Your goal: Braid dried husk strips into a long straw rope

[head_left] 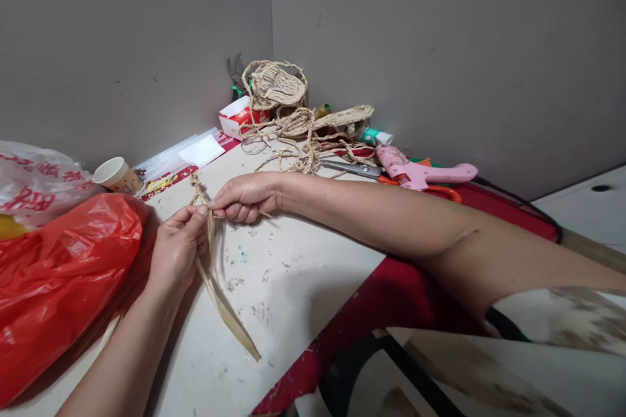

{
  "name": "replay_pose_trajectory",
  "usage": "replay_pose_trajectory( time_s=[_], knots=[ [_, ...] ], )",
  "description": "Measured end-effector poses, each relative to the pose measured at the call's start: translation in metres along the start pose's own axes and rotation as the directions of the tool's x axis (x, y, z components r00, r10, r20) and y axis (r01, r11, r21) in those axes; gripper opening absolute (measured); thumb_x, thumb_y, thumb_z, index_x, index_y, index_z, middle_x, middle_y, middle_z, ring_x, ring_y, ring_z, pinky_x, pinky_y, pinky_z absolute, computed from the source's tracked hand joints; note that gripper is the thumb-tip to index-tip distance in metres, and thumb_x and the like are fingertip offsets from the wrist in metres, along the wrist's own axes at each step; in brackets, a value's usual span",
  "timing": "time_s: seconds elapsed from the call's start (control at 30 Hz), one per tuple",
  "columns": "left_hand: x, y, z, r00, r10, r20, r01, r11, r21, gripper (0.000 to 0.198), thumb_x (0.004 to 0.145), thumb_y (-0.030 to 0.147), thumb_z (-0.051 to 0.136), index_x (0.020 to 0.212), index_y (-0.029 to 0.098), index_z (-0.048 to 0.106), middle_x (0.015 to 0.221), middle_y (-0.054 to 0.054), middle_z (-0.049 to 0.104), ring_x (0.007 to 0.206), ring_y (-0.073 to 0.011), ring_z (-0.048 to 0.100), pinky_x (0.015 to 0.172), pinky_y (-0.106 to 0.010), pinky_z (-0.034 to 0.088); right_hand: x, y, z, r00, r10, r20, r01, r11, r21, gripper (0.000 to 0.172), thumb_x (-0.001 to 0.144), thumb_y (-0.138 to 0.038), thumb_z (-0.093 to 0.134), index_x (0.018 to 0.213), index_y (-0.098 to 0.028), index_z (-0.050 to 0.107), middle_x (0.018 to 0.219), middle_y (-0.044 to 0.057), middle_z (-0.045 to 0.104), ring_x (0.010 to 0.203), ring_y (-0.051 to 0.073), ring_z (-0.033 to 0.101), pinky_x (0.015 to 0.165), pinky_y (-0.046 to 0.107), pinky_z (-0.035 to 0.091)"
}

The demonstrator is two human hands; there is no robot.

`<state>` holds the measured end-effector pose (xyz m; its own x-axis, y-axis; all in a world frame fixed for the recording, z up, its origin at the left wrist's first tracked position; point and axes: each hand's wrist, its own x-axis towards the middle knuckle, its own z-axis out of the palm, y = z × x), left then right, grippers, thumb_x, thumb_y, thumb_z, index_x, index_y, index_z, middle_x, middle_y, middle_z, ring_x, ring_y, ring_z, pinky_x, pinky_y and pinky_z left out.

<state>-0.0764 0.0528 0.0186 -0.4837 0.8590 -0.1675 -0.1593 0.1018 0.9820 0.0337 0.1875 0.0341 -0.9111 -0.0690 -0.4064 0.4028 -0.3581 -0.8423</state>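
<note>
While the left hand [180, 244] pinches the pale fibre strips [227, 316] between thumb and forefinger, the right hand [247, 199] closes in a loose fist just beside it, its thumb and forefinger tips meeting the left fingertips at the same spot. Both grips are narrow, drawn tight on the fibre, and a thin end sticks out below the curled fingers of the right hand. A short knotted braid [196, 189] stands up just beyond the left fingertips; from the pinch, the strips hang down over the white sheet [303, 300], one broadening into a flat blade that tapers to a point towards the wearer. Red cloth [415, 293] shows along the edge of the sheet. Near the left forearm lies a glossy red bag [73, 280], with a paper cup [113, 176] beyond it. Further back, coils of braided cord [278, 86] are heaped in the corner, next to a red-and-white box [233, 120]. Close behind the right forearm lie scissors [355, 169] with orange handles, partly hidden, and a pink glue gun [423, 174]
</note>
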Motion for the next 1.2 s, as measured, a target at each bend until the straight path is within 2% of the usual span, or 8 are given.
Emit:
replay_pose_trajectory(
  time_s=[0.17,0.27,0.37,0.47,0.7,0.87,0.97,1.2],
  knots=[
    [-0.001,0.0,0.001,0.999,-0.03,-0.022,0.029,0.999,-0.024,0.024,0.07,0.028,0.07,0.066,0.016,0.05,0.047,0.01,0.029,0.036,-0.0019,0.022,0.035,-0.013,0.017,0.002,0.004,0.009,0.983,-0.08,-0.166,0.062,0.992,-0.113,0.022,0.086,-0.017,0.042,0.064,-0.013,0.045,0.04,-0.01,0.028,0.031,0.002,0.019,0.031,0.013,0.013],
    [-0.001,0.001,0.0,0.996,-0.083,0.012,0.083,0.996,-0.033,0.024,0.072,0.022,0.062,0.06,0.018,0.041,0.049,0.009,0.026,0.036,-0.0023,0.02,0.033,-0.014,0.015,0.005,0.007,0.016,0.938,-0.168,-0.304,0.091,0.963,-0.253,0.02,0.081,-0.016,0.046,0.061,-0.013,0.048,0.035,-0.009,0.028,0.029,0.003,0.02,0.029,0.015,0.014],
    [0.0,0.003,0.0,0.994,-0.095,0.044,0.096,0.995,-0.009,0.015,0.069,0.016,0.057,0.062,0.017,0.044,0.05,0.008,0.028,0.036,-0.0026,0.021,0.034,-0.013,0.015,0.006,0.009,0.019,0.89,-0.226,-0.397,0.08,0.933,-0.35,0.018,0.077,-0.017,0.049,0.059,-0.013,0.051,0.033,-0.007,0.031,0.027,0.003,0.022,0.029,0.017,0.015],
    [-0.002,0.004,0.0,0.995,-0.087,0.053,0.084,0.995,0.047,0.01,0.068,0.015,0.059,0.065,0.016,0.049,0.049,0.008,0.03,0.036,-0.0024,0.022,0.034,-0.013,0.014,0.007,0.011,0.02,0.876,-0.239,-0.42,0.074,0.925,-0.373,0.016,0.075,-0.018,0.05,0.062,-0.012,0.057,0.034,-0.007,0.033,0.027,0.004,0.024,0.029,0.018,0.017],
    [-0.012,0.011,0.003,0.999,-0.039,-0.02,0.043,0.969,0.242,0.012,0.068,0.025,0.064,0.071,0.017,0.056,0.047,0.006,0.045,0.035,-0.0052,0.031,0.035,-0.016,0.022,0.008,0.013,0.024,0.918,-0.164,-0.362,0.085,0.97,-0.226,0.01,0.073,-0.017,0.054,0.065,-0.012,0.056,0.038,-0.009,0.031,0.029,0.002,0.021,0.03,0.017,0.015],
    [-0.015,0.012,0.006,0.995,0.082,-0.06,-0.045,0.885,0.463,0.006,0.071,0.024,0.057,0.071,0.018,0.055,0.047,0.004,0.051,0.035,-0.0082,0.037,0.035,-0.019,0.027,0.008,0.015,0.029,0.872,-0.24,-0.428,0.123,0.951,-0.283,0.015,0.071,-0.018,0.055,0.057,-0.013,0.05,0.037,-0.008,0.033,0.029,0.003,0.024,0.029,0.018,0.016],
    [-0.016,0.007,0.005,0.991,0.122,-0.045,-0.078,0.836,0.543,0.004,0.074,0.023,0.052,0.075,0.019,0.054,0.051,0.002,0.056,0.037,-0.0107,0.044,0.038,-0.02,0.031,0.007,0.015,0.033,0.883,-0.205,-0.423,0.114,0.966,-0.231,0.02,0.072,-0.016,0.052,0.053,-0.014,0.044,0.037,-0.008,0.032,0.029,0.003,0.023,0.029,0.018,0.015],
    [-0.02,0.002,0.004,0.927,0.374,0.036,-0.243,0.525,0.816,0.014,0.075,0.024,0.053,0.086,0.019,0.06,0.054,-0.001,0.06,0.043,-0.015,0.049,0.046,-0.024,0.033,0.012,0.021,0.036,0.881,-0.192,-0.432,0.176,0.981,-0.078,0.026,0.073,-0.019,0.054,0.054,-0.016,0.036,0.038,-0.008,0.032,0.03,0.002,0.022,0.029,0.016,0.015]
  ],
)
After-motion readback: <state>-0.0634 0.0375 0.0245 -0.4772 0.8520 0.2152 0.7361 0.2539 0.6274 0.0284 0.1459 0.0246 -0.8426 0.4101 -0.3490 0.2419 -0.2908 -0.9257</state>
